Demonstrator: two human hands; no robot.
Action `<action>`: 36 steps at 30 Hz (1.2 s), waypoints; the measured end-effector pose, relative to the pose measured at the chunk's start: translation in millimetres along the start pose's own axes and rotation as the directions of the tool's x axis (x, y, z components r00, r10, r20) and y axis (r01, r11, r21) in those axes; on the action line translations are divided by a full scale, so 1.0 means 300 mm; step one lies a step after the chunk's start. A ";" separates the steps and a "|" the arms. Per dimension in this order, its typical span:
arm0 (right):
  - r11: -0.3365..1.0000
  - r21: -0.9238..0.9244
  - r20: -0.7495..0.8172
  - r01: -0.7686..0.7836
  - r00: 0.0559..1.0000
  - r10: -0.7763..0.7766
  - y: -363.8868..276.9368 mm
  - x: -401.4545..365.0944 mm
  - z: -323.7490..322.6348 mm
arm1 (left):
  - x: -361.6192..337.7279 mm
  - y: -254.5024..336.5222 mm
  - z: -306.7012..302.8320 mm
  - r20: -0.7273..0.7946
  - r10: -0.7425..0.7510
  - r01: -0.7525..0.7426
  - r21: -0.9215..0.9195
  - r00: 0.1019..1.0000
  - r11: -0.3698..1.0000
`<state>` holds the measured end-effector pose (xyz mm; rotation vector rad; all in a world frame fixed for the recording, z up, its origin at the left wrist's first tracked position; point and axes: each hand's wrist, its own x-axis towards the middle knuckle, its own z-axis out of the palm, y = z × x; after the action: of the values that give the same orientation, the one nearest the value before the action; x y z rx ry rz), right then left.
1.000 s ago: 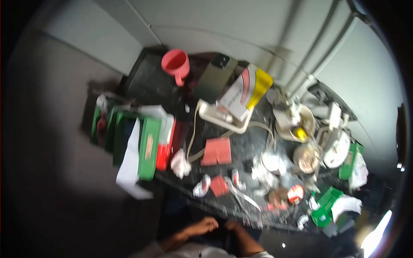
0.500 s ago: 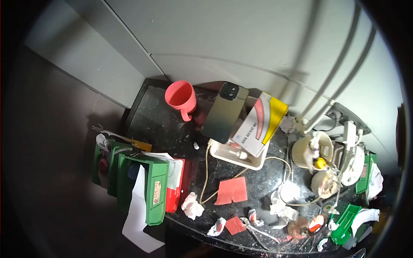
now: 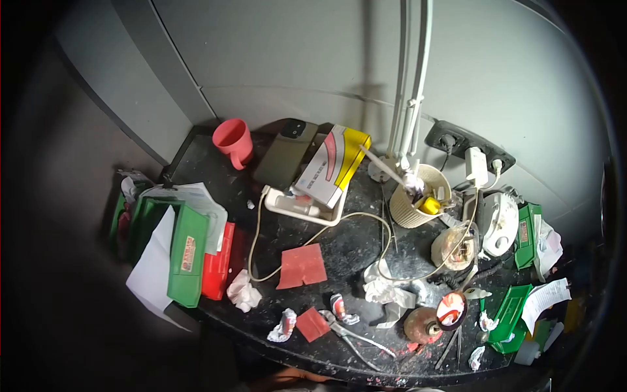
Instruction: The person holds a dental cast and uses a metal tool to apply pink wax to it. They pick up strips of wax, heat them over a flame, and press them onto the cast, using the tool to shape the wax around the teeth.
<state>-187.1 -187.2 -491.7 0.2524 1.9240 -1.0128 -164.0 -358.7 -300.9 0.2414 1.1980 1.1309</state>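
Neither of my hands shows clearly. Below the table's front edge is a dim orange-brown patch (image 3: 300, 375), and I cannot make out what it is. Closest to that edge lie a small red wax piece (image 3: 313, 325), a pair of metal pliers (image 3: 353, 336) and two foil-wrapped pieces, one of them a red-and-white foil bit (image 3: 343, 310). A larger red wax sheet (image 3: 302, 266) is flat behind them. Crumpled white tissue (image 3: 244, 291) sits to its left. Over on the right stand a round burner-like pot (image 3: 421, 326) and a dish of red and white material (image 3: 450, 309).
A pink mug (image 3: 233, 142), a phone (image 3: 283, 154) and a wax box (image 3: 334, 166) are at the back. The phone and box rest by a white tray (image 3: 307, 212). Green bins (image 3: 188, 261) flank the left edge. A ribbed bin (image 3: 408, 212) and power strip (image 3: 450, 138) stand right, with a cable looping across.
The view has swung to the right and levelled, so the tabletop things sit further left. More of the wall sockets and pipes shows. The orange-brown patch has come in at the bottom.
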 end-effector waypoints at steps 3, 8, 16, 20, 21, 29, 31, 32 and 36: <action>1.000 0.003 0.001 0.015 1.000 -0.015 0.011 -0.026 -0.055 | 0.014 0.115 -0.005 0.121 -0.034 0.024 0.078 0.992 0.997; 0.995 -0.055 -0.001 0.088 0.996 -0.088 -0.003 -0.142 -0.111 | -0.060 0.218 0.021 0.165 0.238 -0.276 0.262 0.957 0.925; 0.952 -0.117 -0.010 0.284 0.958 -0.287 -0.048 -0.356 -0.208 | -0.182 0.252 0.094 -0.003 0.628 -0.612 0.218 0.778 0.760; 0.925 -0.138 -0.007 0.355 0.933 -0.359 -0.057 -0.456 -0.263 | -0.281 0.359 0.117 -0.023 0.831 -0.803 0.247 0.555 0.543; 0.920 -0.141 -0.005 0.366 0.929 -0.370 -0.053 -0.488 -0.280 | -0.316 0.392 0.142 -0.180 0.817 -0.801 0.167 0.548 0.575; 0.971 0.037 0.084 0.236 0.968 -0.238 0.003 -0.894 -0.572 | -0.381 0.641 -0.028 -0.511 0.858 -0.059 0.859 -0.051 0.508; 0.971 0.235 0.254 -0.028 0.967 -0.033 0.015 -1.040 -0.695 | -0.365 0.684 -0.056 -0.523 0.851 0.158 0.845 0.039 0.512; 0.942 0.310 0.390 -0.130 0.921 -0.001 0.048 -1.088 -0.753 | -0.354 0.698 -0.072 -0.521 0.850 0.251 0.835 0.080 0.489; 0.945 0.225 0.367 0.238 0.878 -0.309 0.021 -1.219 -0.840 | -0.313 0.711 -0.119 -0.576 0.788 0.303 0.807 0.217 0.506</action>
<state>-138.8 81.8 -141.6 -0.1322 1.5250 -1.3115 -306.7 -346.1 -113.5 0.5770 3.0460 0.8586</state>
